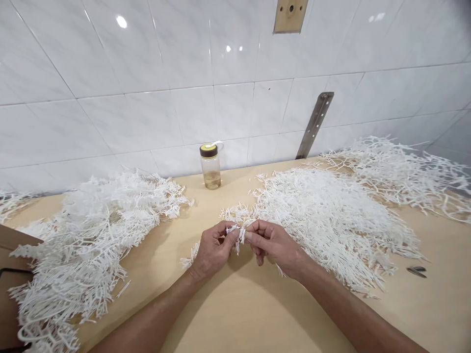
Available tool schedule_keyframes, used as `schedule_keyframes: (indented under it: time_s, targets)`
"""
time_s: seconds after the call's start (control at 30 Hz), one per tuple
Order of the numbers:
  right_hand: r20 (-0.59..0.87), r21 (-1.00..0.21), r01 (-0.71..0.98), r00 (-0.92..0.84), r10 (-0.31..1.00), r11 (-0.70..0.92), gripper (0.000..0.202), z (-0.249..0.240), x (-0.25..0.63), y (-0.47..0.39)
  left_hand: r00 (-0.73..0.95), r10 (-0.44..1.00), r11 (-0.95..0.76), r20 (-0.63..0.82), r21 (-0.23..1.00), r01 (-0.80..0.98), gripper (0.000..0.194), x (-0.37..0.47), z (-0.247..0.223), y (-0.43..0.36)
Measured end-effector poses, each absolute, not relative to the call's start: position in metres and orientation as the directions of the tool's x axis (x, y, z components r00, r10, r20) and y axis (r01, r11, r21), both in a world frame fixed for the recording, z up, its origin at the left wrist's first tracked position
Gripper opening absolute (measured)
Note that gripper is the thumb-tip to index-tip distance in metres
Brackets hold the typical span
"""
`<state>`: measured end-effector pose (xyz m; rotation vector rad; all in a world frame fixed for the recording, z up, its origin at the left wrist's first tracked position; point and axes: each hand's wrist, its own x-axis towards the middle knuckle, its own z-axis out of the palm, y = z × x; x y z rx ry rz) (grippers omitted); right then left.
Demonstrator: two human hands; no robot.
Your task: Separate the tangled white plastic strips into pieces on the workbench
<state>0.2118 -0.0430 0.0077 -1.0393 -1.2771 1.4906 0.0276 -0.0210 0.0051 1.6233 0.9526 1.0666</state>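
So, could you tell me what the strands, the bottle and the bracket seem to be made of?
Strands: probably plastic, matt white; thin and branching, they hold their shape in loose piles.
Bottle: clear, smooth plastic or glass, unclear which; its liquid shows through.
Bracket: likely metal, grey with a dull sheen; holes run along it.

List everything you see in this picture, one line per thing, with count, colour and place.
Strand piles: four, white, one left, one mid-right, one far right, one at the left edge
Sprigs: count unclear, white, held between the hands
Bottle: one, clear with dark-and-yellow lid, by the wall
Perforated metal strip: one, grey-brown, upright at the wall
Wall plate: one, tan, top
Small tool: one, dark, right
Brown object: one, left edge
Table: one, light wood, below
Tiled wall: one, whitish, behind
Left hand, right hand: two, bare, centre
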Motion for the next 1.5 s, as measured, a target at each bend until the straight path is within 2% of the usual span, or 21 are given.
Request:
schedule_keyframes:
  time_s: [0.1, 0.23, 0.6, 0.8, 1.13, 1.23, 1.37, 1.43, 1.5]
  targets:
    - [-0.070, -0.986, -0.125, -0.307, 0.949, -0.113, 0.032, 0.011, 0.212, -0.044, 0.325, 0.930, -0.201, 0.172, 0.978, 0.056, 0.030, 0.028, 0.007, -0.020]
    - [-0.099, -0.982, -0.120, -0.322, 0.941, -0.144, 0.032, 0.014, 0.213, -0.044, 0.326, 0.934, -0.181, 0.145, 0.980, 0.080, 0.029, 0.027, 0.008, -0.021]
    - [-0.131, -0.991, 0.037, -0.217, 0.967, -0.126, 0.030, 0.013, 0.212, -0.045, 0.272, 0.928, -0.317, 0.256, 0.924, 0.215, 0.019, 0.029, -0.003, -0.022]
    - [-0.060, -0.991, 0.121, -0.099, 0.993, -0.048, 0.013, 0.012, 0.207, -0.046, 0.302, 0.927, -0.296, 0.222, 0.928, 0.225, 0.023, 0.030, 0.002, -0.026]
    - [0.082, -0.966, 0.246, -0.019, 0.996, 0.084, 0.014, 0.001, 0.200, -0.047, 0.305, 0.937, -0.236, 0.173, 0.955, 0.182, 0.023, 0.034, 0.002, -0.028]
    - [0.047, -0.977, 0.207, -0.026, 0.999, 0.052, 0.016, 0.001, 0.198, -0.047, 0.288, 0.941, -0.233, 0.179, 0.958, 0.165, 0.025, 0.034, 0.002, -0.028]
    - [-0.081, -0.989, 0.127, -0.067, 0.994, -0.072, 0.018, 0.004, 0.195, -0.047, 0.230, 0.954, -0.239, 0.192, 0.950, 0.200, 0.028, 0.034, -0.001, -0.028]
    - [-0.130, -0.982, 0.147, -0.074, 0.989, -0.118, 0.017, 0.005, 0.193, -0.047, 0.201, 0.955, -0.265, 0.219, 0.935, 0.237, 0.029, 0.035, -0.003, -0.028]
    - [-0.118, -0.968, 0.230, -0.046, 0.992, -0.104, 0.015, 0.007, 0.191, -0.049, 0.180, 0.952, -0.289, 0.248, 0.920, 0.263, 0.031, 0.036, -0.004, -0.028]
